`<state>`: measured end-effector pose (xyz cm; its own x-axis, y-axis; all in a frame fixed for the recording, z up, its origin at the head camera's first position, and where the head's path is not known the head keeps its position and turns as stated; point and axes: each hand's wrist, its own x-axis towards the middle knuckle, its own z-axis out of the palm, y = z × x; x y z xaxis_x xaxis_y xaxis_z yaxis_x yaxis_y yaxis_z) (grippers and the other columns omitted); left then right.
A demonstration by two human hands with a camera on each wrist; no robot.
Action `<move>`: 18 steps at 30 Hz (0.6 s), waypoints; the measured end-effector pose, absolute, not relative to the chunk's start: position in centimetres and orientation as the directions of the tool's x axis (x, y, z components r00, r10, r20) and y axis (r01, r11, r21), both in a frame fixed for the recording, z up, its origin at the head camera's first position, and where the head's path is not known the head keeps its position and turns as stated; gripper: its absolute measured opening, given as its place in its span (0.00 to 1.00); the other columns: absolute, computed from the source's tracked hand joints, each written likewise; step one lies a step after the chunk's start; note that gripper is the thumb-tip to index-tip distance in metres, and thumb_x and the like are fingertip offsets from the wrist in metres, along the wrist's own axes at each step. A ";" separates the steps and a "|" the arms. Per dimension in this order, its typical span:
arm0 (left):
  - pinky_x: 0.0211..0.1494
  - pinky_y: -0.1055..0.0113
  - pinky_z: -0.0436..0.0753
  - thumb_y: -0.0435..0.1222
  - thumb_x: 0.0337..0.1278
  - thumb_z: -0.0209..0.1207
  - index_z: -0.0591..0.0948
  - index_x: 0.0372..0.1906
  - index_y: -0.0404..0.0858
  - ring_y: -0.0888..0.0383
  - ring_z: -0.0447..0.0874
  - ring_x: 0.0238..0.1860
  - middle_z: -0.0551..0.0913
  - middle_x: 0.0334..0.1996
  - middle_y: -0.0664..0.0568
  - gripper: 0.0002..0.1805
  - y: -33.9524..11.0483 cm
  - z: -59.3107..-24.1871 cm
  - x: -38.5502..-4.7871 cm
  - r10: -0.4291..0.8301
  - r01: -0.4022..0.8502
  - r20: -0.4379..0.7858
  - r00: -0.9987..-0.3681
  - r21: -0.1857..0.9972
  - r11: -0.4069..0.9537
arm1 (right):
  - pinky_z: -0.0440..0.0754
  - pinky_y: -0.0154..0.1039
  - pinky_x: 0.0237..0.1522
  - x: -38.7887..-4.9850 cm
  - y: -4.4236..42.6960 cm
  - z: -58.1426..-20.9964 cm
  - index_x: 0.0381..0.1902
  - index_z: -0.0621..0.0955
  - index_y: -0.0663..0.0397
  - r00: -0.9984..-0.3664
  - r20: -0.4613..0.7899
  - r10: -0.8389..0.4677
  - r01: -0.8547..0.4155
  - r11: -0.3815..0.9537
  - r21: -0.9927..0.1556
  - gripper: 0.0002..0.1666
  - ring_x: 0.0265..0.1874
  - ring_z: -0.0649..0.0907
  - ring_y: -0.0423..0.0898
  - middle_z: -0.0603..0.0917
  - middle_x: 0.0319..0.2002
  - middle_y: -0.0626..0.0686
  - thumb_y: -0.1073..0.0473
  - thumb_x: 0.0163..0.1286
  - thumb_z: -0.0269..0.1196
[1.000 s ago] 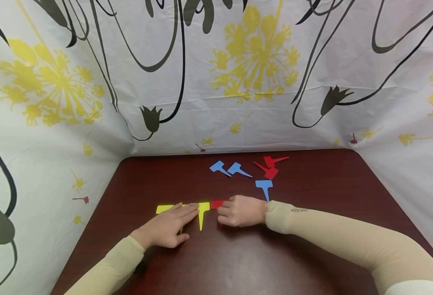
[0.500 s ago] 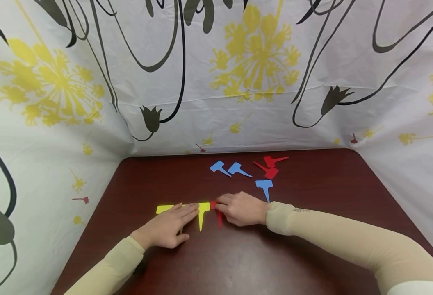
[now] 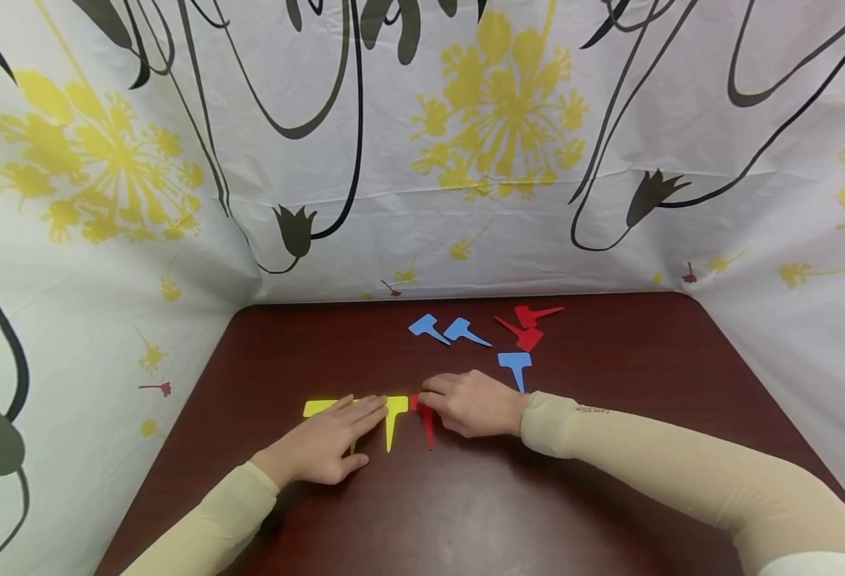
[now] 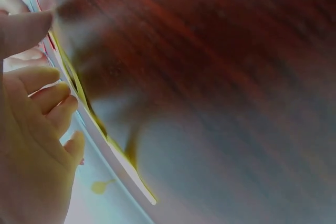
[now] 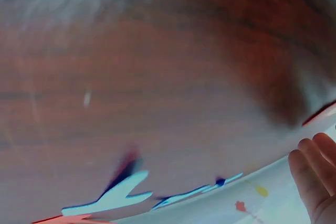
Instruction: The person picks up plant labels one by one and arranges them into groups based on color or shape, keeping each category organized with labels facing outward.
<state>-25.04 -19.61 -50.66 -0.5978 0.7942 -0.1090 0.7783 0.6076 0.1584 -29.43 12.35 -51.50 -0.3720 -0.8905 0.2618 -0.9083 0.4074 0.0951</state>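
Laid out over a dark red-brown tabletop [image 3: 466,520]. At near left, with left hand [image 3: 322,448] stretched straight-fingered across yellow plant tags [image 3: 397,406], hiding too much for a sure count. At near right, with right hand [image 3: 473,404] bent-fingered on a red plant tag [image 3: 429,430]; cannot tell whether pinching or only pressing. Placed left of those knuckles, under the fingertips: long stem pointing near, crossbar lined up with the yellow row, touching or nearly so. Much closer to the right hand, and hemmed in on the left by that row. Just beyond the right wrist, a blue tag [image 3: 515,362], stem pointing near. Farther, two slanted blue tags [image 3: 423,325]; to their right, two red tags [image 3: 530,339]. Farthest, white flower-print cloth [image 3: 394,176].
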 end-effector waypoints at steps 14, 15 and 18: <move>0.78 0.51 0.51 0.60 0.72 0.47 0.56 0.81 0.44 0.54 0.47 0.79 0.53 0.80 0.51 0.41 -17.3 -51.4 -24.8 0.780 0.766 -0.041 -0.625 0.161 0.622 | 0.86 0.41 0.38 -32.1 16.7 -51.0 0.52 0.85 0.50 -0.513 0.344 -0.786 -0.822 0.566 0.066 0.18 0.44 0.82 0.42 0.82 0.46 0.48 0.56 0.63 0.68; 0.78 0.51 0.51 0.61 0.72 0.47 0.56 0.81 0.44 0.54 0.47 0.79 0.53 0.80 0.51 0.42 -17.1 -51.4 -24.8 0.783 0.770 -0.037 -0.621 0.159 0.618 | 0.86 0.41 0.37 -32.2 17.1 -51.0 0.51 0.85 0.50 -0.524 0.348 -0.777 -0.813 0.578 0.065 0.18 0.43 0.82 0.42 0.82 0.45 0.48 0.56 0.63 0.69; 0.78 0.50 0.51 0.62 0.70 0.48 0.55 0.81 0.42 0.52 0.48 0.79 0.52 0.80 0.49 0.44 -16.3 -51.4 -24.7 0.798 0.787 -0.021 -0.602 0.154 0.598 | 0.86 0.41 0.36 -32.6 18.1 -51.2 0.48 0.86 0.50 -0.556 0.364 -0.747 -0.784 0.617 0.069 0.16 0.40 0.81 0.43 0.82 0.43 0.48 0.56 0.62 0.70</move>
<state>-24.74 -16.33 -51.38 -0.6022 0.7981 -0.0213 0.7867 0.5977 0.1543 -32.64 18.12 -51.20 -0.5562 -0.7473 0.3636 -0.7838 0.6171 0.0695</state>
